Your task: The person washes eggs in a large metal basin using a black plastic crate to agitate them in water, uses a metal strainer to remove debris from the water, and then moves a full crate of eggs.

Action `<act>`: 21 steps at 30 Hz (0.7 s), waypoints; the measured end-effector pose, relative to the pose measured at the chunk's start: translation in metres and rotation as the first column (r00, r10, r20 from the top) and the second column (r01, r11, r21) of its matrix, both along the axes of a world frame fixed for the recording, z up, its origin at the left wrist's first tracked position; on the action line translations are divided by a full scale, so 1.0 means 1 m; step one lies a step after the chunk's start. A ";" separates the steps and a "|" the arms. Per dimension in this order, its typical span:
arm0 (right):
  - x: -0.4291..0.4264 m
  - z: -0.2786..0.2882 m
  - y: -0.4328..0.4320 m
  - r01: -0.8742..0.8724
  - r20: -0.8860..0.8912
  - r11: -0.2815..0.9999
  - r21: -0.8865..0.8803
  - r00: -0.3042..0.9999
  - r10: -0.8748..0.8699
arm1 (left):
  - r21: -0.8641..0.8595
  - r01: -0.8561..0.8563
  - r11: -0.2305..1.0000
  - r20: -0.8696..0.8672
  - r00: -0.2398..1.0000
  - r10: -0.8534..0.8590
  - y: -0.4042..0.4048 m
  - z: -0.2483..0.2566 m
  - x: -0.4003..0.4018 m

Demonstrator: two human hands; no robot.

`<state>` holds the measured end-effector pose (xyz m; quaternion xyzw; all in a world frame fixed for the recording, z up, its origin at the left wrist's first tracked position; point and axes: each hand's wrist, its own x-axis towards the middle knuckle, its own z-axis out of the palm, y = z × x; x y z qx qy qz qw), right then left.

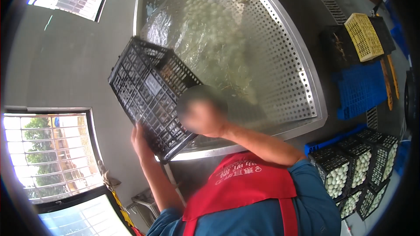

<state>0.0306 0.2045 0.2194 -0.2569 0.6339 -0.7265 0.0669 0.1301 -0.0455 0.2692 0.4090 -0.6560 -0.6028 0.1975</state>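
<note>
Both hands hold a black plastic mesh crate [147,82] tipped on its side over the near left edge of a stainless steel tank [316,95]. My left hand [141,139] grips the crate's lower left side. On its near right end is my right hand [206,118], partly blurred. The crate's open side faces the water, and a pale label sits on its slatted face. I cannot tell whether anything remains inside it. Pale greenish eggs [210,16] lie in the murky water, massed towards the far end. Perforated metal sheet [279,32] lines the tank.
Crates full of eggs [338,177] stand stacked on a blue pallet [320,144] at the right. Beyond them are another blue pallet [362,85] and a yellow crate [364,37]. A grey wall [72,59] with a barred window [49,157] rises at the left.
</note>
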 end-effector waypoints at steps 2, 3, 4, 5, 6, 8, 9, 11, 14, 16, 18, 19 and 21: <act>0.020 -0.011 -0.025 -0.047 0.020 0.998 -0.044 0.999 0.047 | -0.020 0.017 1.000 0.047 0.999 -0.016 -0.032 0.003 0.033; 0.028 -0.016 -0.039 -0.062 0.025 0.995 -0.082 0.998 0.065 | -0.081 -0.008 0.997 0.026 1.000 0.010 -0.040 -0.001 0.042; 0.036 -0.022 -0.049 -0.078 0.037 0.991 -0.108 0.996 0.082 | -0.079 -0.002 0.997 -0.020 1.000 0.001 -0.048 0.000 0.054; 0.043 -0.028 -0.057 -0.087 0.038 0.991 -0.102 0.995 0.092 | -0.077 0.003 0.997 -0.067 0.998 -0.008 -0.055 0.003 0.065; 0.049 -0.032 -0.065 -0.102 0.041 0.991 -0.089 0.994 0.106 | -0.138 -0.038 0.990 -0.127 0.992 0.020 -0.051 0.004 0.066; 0.053 -0.039 -0.074 -0.143 0.037 0.986 0.092 0.989 0.140 | -0.137 -0.059 0.989 -0.118 0.992 0.042 -0.068 0.000 0.077; 0.054 -0.036 -0.077 -0.184 0.128 0.981 0.054 0.976 0.176 | -0.169 -0.058 0.984 -0.101 0.994 0.041 -0.081 -0.005 0.083; 0.058 -0.060 -0.095 -0.176 0.164 0.984 0.036 0.972 0.168 | -0.261 -0.030 0.965 -0.045 0.999 0.019 -0.103 -0.016 0.084; 0.058 -0.077 -0.103 -0.168 0.187 0.986 0.006 0.968 0.164 | -0.171 0.063 0.983 -0.120 0.989 -0.084 -0.087 -0.004 0.065; 0.058 -0.086 -0.104 -0.156 0.212 0.988 0.007 0.966 0.151 | -0.213 0.101 0.972 -0.090 0.988 -0.123 -0.097 -0.017 0.061; 0.053 -0.094 -0.098 -0.132 0.218 0.989 0.069 0.969 0.114 | -0.222 0.160 0.962 -0.062 0.982 -0.178 -0.110 -0.039 0.055; 0.049 -0.097 -0.096 -0.125 0.224 0.987 0.099 0.969 0.100 | -0.203 0.168 0.965 -0.006 0.985 -0.173 -0.111 -0.047 0.052; 0.044 -0.105 -0.083 -0.117 0.262 0.986 0.120 0.962 0.082 | -0.186 0.150 0.971 0.069 0.988 -0.139 -0.095 -0.061 0.043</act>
